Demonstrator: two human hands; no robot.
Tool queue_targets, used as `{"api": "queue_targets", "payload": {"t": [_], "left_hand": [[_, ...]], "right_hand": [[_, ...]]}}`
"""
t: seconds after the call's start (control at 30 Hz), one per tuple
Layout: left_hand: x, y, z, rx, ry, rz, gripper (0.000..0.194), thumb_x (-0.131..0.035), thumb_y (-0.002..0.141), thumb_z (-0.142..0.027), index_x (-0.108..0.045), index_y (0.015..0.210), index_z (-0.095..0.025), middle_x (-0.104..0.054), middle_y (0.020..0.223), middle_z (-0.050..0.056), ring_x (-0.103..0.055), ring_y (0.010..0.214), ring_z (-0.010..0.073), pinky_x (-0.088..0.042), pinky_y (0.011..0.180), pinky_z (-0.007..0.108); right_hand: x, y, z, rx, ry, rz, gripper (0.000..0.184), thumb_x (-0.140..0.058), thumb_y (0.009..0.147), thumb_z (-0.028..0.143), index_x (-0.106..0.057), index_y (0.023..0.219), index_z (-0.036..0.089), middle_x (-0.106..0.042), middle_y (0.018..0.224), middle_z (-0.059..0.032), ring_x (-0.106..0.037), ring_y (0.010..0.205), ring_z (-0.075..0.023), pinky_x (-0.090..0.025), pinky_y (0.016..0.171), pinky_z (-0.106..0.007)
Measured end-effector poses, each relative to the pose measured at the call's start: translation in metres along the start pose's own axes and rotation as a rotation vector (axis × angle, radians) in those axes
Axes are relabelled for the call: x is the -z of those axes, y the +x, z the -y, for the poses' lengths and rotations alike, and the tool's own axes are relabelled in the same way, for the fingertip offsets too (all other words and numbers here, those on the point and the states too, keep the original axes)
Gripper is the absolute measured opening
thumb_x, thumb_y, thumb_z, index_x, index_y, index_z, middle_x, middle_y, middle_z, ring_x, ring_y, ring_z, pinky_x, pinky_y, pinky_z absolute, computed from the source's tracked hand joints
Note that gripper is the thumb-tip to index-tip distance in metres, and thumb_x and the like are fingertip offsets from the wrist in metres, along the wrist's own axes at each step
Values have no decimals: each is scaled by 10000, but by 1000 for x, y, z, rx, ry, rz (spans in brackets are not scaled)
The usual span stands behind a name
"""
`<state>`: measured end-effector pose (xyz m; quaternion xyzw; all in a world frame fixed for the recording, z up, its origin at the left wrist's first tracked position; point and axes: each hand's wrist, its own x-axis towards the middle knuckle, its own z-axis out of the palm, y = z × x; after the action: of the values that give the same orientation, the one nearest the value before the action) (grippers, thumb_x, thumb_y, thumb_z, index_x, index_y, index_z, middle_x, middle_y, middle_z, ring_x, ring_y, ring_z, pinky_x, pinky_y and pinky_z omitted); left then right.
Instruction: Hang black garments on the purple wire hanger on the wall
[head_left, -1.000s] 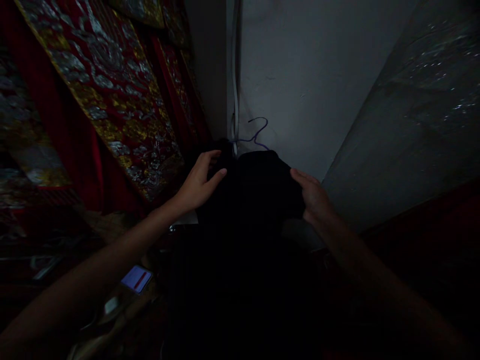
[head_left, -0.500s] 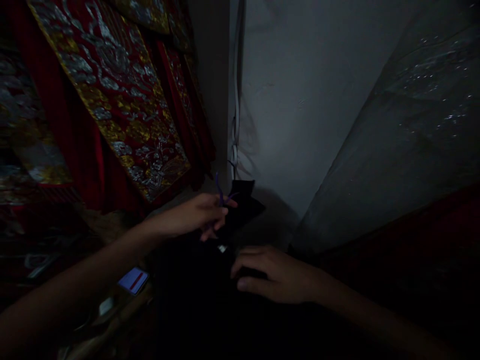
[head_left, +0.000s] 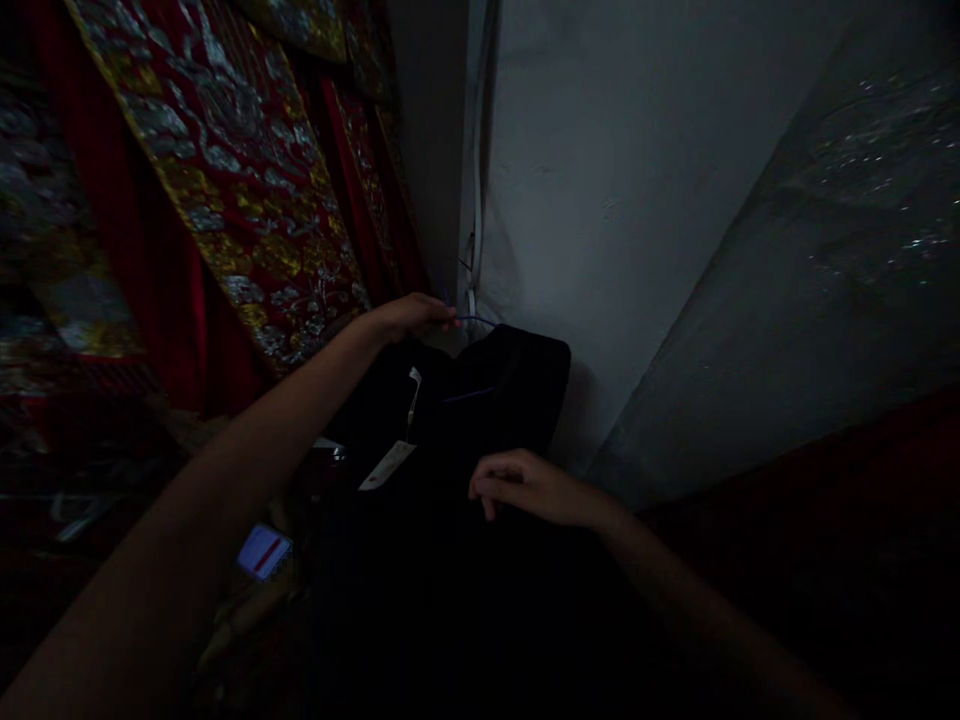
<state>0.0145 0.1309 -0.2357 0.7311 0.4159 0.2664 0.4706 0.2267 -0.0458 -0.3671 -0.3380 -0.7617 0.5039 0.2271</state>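
My left hand (head_left: 420,314) is closed around a thin purple hanger (head_left: 480,320) at the top of a black garment (head_left: 525,390). One strand of the hanger runs from my fingers to the garment's upper edge, and another purple line shows lower against the cloth. A pale paper tag (head_left: 388,466) dangles on a string from the garment's front. My right hand (head_left: 517,485) lies lower on the right, its fingers curled in against the black cloth. Deep shadow hides most of the garment's lower part and the exact hold of the right fingers.
Red cloths embroidered in gold and silver (head_left: 247,190) hang on the left. Ahead is a pale wall (head_left: 600,200) with a white cable (head_left: 478,200) down its corner. Clear plastic sheeting (head_left: 847,250) covers something on the right. A lit phone (head_left: 264,551) lies low on the left.
My left hand has moved up and away with the hanger, and the black garment's top now spreads wider. The paper tag has come into view. My right hand has risen slightly, fingers more curled.
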Motion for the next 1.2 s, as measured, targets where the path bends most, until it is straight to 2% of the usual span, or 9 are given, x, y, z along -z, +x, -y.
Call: {"api": "queue_targets", "payload": {"t": [0.17, 0.33, 0.5, 0.67, 0.8, 0.93, 1.0, 1.07, 1.2], "left_hand": [[-21, 14, -1, 33, 16, 184, 225, -693, 830, -343, -747, 825, -125, -598, 633, 27, -254, 408, 47, -102, 429, 230], [-29, 5, 10, -30, 224, 28, 338, -616, 899, -419, -715, 743, -137, -584, 544, 17, -315, 389, 70, -189, 435, 239], [-34, 4, 19, -188, 494, -131, 420, -564, 933, -442, -683, 667, -138, -588, 524, 19, -496, 474, 114, -321, 508, 243], [-37, 5, 35, -319, 683, -309, 306, -562, 924, -333, -718, 758, -128, -619, 638, 37, -571, 617, 160, -423, 649, 290], [-50, -33, 73, -582, 663, -549, 264, -558, 902, -216, -684, 1126, -158, -638, 1152, 112, -604, 1097, 232, -460, 972, 365], [-102, -102, 137, -539, 391, -1006, 216, -550, 938, -265, -635, 1124, -196, -580, 1183, 100, -543, 1177, 234, -422, 1057, 392], [-138, -135, 170, -392, 238, -1080, 213, -538, 959, -317, -614, 1112, -189, -592, 1127, 96, -558, 1131, 235, -425, 1038, 396], [-172, -161, 191, -240, 89, -1015, 254, -531, 972, -366, -603, 1143, -192, -606, 1165, 99, -564, 1154, 236, -413, 1052, 394], [-208, -186, 187, -78, -192, -452, 312, -497, 989, -440, -666, 1018, -180, -690, 916, 47, -663, 875, 195, -517, 799, 297]], "right_hand": [[3, 43, -53, -329, 71, -303, 652, -436, 904, 754, -641, 787, 147, -626, 599, -35, -575, 504, -126, -434, 503, -230], [-16, 84, -75, -475, 82, -381, 768, -203, 947, 770, -600, 697, 162, -611, 547, -61, -543, 409, -130, -412, 453, -246], [-23, 99, -96, -332, -254, -594, 292, -500, 987, 420, -658, 911, 187, -717, 891, -91, -668, 762, -180, -467, 682, -267], [-47, 72, -127, -373, -267, -379, 241, -500, 917, 173, -603, 700, 187, -661, 705, -37, -620, 672, -155, -429, 642, -251], [-79, 29, -134, -370, -171, -284, 323, -420, 977, 259, -504, 671, 196, -517, 537, 38, -516, 507, -102, -354, 522, -201], [-107, -7, -133, -334, 89, -400, 379, -375, 999, 457, -521, 760, 203, -506, 548, 47, -481, 482, -105, -350, 500, -209], [-119, -17, -131, -333, 181, -494, 433, -392, 975, 542, -536, 754, 199, -521, 571, 34, -484, 492, -113, -363, 506, -224], [-130, -23, -128, -333, 206, -582, 473, -399, 959, 584, -551, 733, 197, -540, 603, 14, -509, 527, -127, -392, 533, -242], [-143, -24, -117, -250, 108, -685, 365, -482, 940, 483, -670, 822, 194, -657, 864, -64, -639, 825, -195, -493, 756, -294]]}}
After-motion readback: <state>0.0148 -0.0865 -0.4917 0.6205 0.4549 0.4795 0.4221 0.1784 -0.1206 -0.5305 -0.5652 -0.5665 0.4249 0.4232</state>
